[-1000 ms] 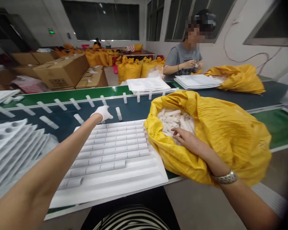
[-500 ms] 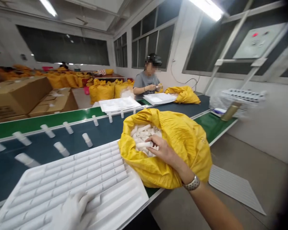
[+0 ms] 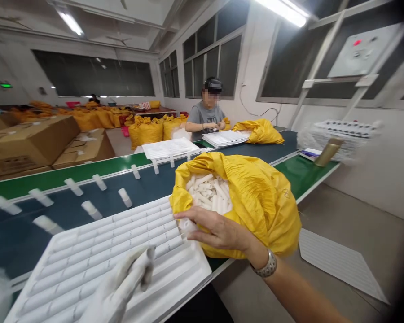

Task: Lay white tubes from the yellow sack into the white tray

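Observation:
My right hand [image 3: 218, 229], bare with a metal watch at the wrist, pinches a white plastic tube [image 3: 187, 226] between thumb and fingers, its open end towards me. It is by the near left rim of a yellow sack [image 3: 262, 197] filled with loose white tubes [image 3: 208, 193]. My left hand [image 3: 116, 282], in a white glove, is closed around what looks like another white tube [image 3: 145, 260], above a white grooved tray [image 3: 185, 273]. Rows of white tubes [image 3: 121, 242] fill the tray's far grooves; several near grooves show bare.
Several frosted tubes [image 3: 124, 197] lie on the dark conveyor belt [image 3: 111, 184] beyond the tray. Across it a co-worker [image 3: 207, 114] sits behind stacked trays [image 3: 225, 138] and another yellow sack [image 3: 264, 131]. Cardboard boxes [image 3: 30, 143] stand left; a tray [image 3: 340, 262] is low at right.
My right hand has come out of the sack's mouth with a tube, moving left and towards me. My left hand has risen slightly off the tray and shifted right.

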A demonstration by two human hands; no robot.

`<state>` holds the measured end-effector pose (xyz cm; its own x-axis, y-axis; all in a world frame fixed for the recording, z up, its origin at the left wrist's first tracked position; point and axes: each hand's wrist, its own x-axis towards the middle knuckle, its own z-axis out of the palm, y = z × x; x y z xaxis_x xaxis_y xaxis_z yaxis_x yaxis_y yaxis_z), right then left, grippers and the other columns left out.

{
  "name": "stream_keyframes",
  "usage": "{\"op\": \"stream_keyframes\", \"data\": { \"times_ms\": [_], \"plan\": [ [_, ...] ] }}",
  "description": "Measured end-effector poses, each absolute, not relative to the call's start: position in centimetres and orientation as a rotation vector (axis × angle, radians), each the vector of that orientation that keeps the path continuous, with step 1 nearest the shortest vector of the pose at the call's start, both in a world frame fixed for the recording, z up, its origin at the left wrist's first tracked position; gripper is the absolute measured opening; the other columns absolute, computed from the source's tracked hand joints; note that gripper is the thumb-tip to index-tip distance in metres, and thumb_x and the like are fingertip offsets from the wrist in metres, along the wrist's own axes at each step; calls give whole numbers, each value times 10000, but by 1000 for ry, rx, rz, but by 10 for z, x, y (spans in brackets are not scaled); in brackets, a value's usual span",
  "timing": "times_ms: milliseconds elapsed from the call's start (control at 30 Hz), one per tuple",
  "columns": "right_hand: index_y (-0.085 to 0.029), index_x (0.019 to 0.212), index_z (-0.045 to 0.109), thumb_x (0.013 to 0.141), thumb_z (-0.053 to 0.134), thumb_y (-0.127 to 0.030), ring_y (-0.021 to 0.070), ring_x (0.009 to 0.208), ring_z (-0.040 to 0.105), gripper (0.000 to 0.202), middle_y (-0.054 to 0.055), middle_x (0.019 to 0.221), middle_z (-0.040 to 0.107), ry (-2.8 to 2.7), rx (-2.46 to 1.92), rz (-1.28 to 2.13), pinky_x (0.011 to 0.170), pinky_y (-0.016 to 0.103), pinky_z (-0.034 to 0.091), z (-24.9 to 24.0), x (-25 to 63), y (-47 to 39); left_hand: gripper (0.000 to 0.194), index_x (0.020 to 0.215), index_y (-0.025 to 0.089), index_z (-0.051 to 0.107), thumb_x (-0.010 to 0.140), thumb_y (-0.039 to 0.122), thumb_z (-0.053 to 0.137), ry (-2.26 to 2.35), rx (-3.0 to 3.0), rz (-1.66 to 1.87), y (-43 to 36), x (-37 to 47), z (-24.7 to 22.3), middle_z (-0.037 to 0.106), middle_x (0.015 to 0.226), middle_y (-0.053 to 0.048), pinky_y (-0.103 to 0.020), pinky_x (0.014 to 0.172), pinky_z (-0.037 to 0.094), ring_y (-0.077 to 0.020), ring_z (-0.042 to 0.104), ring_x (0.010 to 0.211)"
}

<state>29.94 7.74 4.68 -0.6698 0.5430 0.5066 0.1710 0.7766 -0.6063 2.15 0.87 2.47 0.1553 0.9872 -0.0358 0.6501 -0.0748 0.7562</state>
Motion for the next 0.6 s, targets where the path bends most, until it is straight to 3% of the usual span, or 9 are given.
{"op": "stream_keyframes", "data": {
  "times_ms": [100,167,267,367,433,533,600],
  "plan": [
    [-200,1334,552,984,659,-400,178,1034,629,418,71,1154,663,-2351,-538,752,933,278,494,47,286,76,579,1231,229,681,981,634,352,1503,1657,718,10,29,28,664,774,-44,-347,674,587,-199,617,675],
    [-191,1160,622,956,690,-433,176,957,629,323,52,1045,677,-2362,-535,713,882,272,490,45,281,79,564,1211,252,690,945,654,397,1453,1567,727,10,33,31,657,767,-36,-340,697,594,-204,619,684],
    [-185,1047,634,981,651,-436,174,910,620,261,43,973,671,-2424,-443,670,848,275,469,46,277,83,460,1153,298,716,890,615,511,1376,1514,740,8,40,37,716,914,-42,-348,940,568,-247,681,941],
    [-191,1022,609,979,652,-445,150,833,602,261,12,913,638,-2498,-481,723,769,245,456,48,275,82,428,1170,298,698,866,564,555,1335,1599,766,9,49,39,712,1201,-50,-351,1102,465,-285,604,1241],
    [-206,1042,575,943,691,-483,142,819,586,316,-3,928,616,-2490,-582,776,746,233,455,51,275,79,438,1174,280,679,861,561,557,1358,1621,776,10,51,38,695,1260,-62,-362,1094,464,-303,592,1257],
    [-221,1138,523,868,762,-529,161,899,586,474,16,1044,604,-2465,-677,786,799,245,473,57,278,75,448,1163,261,660,880,583,532,1420,1598,767,11,45,38,721,1144,-66,-359,973,522,-296,644,1113],
    [-214,1161,513,929,703,-498,173,918,593,413,35,1062,607,-2532,-670,726,815,262,475,60,282,75,464,1170,253,650,894,604,521,1424,1584,725,13,36,38,724,1012,-51,-325,830,544,-264,658,966]
  ]
}}
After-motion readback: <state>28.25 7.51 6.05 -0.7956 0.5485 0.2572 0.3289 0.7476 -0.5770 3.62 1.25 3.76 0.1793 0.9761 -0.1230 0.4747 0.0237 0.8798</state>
